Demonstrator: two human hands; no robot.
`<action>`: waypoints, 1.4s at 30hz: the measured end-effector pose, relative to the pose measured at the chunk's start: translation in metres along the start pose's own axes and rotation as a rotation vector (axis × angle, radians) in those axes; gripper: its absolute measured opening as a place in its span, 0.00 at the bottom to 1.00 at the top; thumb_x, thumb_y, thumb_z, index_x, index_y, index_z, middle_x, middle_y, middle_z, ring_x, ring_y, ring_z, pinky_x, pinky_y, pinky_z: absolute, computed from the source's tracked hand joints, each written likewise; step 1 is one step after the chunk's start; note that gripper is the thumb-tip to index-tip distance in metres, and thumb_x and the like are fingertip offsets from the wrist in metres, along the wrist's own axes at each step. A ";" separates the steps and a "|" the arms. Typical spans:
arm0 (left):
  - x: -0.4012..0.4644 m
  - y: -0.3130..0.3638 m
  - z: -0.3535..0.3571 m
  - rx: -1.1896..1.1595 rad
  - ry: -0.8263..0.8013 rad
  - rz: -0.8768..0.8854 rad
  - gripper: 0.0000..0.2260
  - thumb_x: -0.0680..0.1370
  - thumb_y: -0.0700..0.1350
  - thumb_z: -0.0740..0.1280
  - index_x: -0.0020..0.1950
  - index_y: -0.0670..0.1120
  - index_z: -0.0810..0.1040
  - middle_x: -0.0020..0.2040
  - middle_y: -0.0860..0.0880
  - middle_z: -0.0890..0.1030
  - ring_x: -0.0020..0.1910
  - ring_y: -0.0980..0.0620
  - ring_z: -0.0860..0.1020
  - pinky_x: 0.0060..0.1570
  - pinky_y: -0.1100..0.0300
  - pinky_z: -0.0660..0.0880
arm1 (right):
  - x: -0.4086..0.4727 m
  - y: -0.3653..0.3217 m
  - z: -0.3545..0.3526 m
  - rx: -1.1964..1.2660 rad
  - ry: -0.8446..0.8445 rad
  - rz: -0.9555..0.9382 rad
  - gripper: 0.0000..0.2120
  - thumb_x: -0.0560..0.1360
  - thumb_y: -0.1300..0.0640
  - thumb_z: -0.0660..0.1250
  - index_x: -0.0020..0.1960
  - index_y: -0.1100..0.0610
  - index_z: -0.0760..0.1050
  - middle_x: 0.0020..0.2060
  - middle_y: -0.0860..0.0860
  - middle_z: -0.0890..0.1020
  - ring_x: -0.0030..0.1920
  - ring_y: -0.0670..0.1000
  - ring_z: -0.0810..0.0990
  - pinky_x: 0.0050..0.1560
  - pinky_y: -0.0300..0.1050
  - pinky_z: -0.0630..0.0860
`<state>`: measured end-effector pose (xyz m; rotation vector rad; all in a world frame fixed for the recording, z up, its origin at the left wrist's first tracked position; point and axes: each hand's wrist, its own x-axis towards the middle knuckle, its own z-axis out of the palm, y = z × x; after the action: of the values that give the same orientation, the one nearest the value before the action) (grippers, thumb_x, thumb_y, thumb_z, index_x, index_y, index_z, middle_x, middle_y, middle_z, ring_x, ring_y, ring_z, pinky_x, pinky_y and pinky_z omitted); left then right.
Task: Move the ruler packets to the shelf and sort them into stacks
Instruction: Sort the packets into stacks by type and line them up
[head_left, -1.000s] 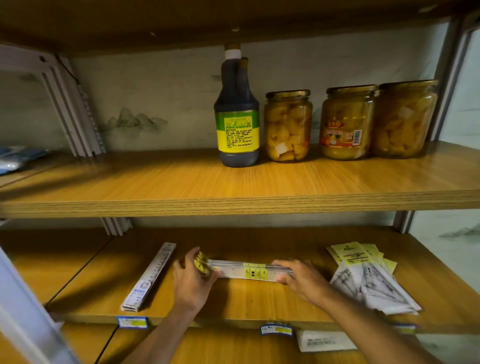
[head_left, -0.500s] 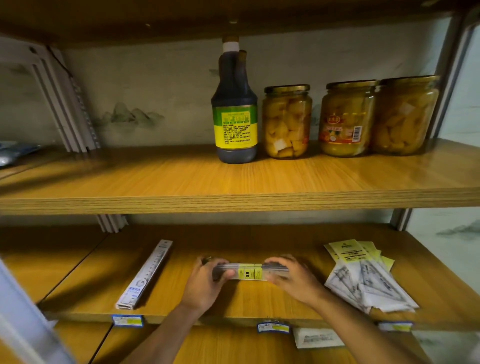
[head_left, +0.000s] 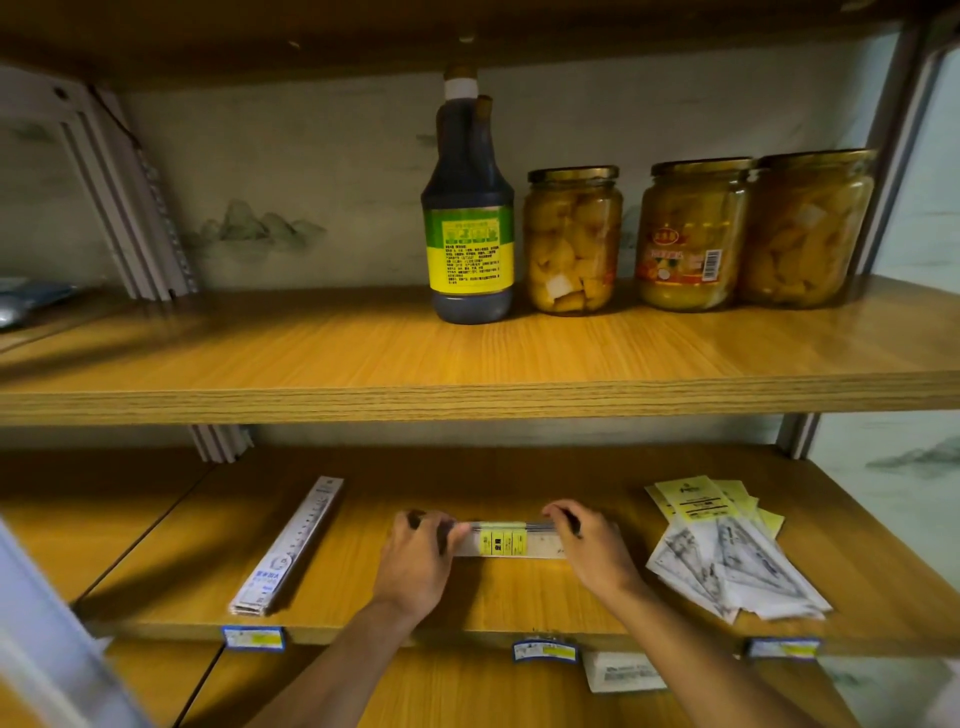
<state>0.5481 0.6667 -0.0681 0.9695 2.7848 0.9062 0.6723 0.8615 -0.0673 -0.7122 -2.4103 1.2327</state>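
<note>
A bundle of clear ruler packets with yellow labels (head_left: 506, 540) stands on its long edge on the lower shelf (head_left: 519, 603). My left hand (head_left: 418, 558) grips its left end and my right hand (head_left: 595, 551) grips its right end. To the left lies a slanted stack of white ruler packets with blue print (head_left: 288, 545). On the right a loose pile of triangle-ruler packets with yellow header cards (head_left: 722, 545) is fanned out on the same shelf.
The upper shelf (head_left: 363, 364) carries a dark sauce bottle (head_left: 470, 218) and three jars of yellow fruit (head_left: 691, 234). Price tags (head_left: 544, 650) are clipped to the lower shelf's front edge. A white packet (head_left: 621, 670) lies on the shelf below.
The bundle was tilted with its left end raised and fanned; both hands have squared it and set it level on the shelf, moving closer together at its ends.
</note>
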 end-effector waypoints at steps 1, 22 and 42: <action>0.001 0.000 -0.001 0.004 -0.009 -0.007 0.32 0.72 0.71 0.46 0.65 0.55 0.73 0.62 0.48 0.68 0.60 0.51 0.72 0.61 0.54 0.74 | 0.000 0.000 0.000 0.001 -0.002 0.005 0.10 0.81 0.49 0.58 0.60 0.45 0.73 0.50 0.47 0.81 0.37 0.40 0.75 0.31 0.30 0.70; 0.001 -0.001 0.003 0.012 -0.009 0.095 0.19 0.77 0.56 0.67 0.67 0.56 0.72 0.63 0.53 0.69 0.62 0.56 0.71 0.65 0.60 0.71 | -0.008 0.004 -0.005 -0.057 -0.092 -0.080 0.15 0.73 0.40 0.67 0.57 0.44 0.78 0.52 0.41 0.79 0.55 0.43 0.77 0.57 0.42 0.76; 0.010 -0.012 -0.025 0.020 -0.169 0.108 0.19 0.76 0.56 0.67 0.66 0.53 0.74 0.60 0.55 0.75 0.58 0.57 0.74 0.59 0.61 0.73 | -0.004 -0.004 -0.004 -0.194 -0.156 -0.068 0.18 0.70 0.42 0.71 0.60 0.38 0.75 0.56 0.40 0.77 0.60 0.47 0.73 0.61 0.54 0.73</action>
<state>0.5272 0.6522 -0.0527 1.1514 2.6282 0.7700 0.6762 0.8603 -0.0622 -0.6008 -2.6865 1.0735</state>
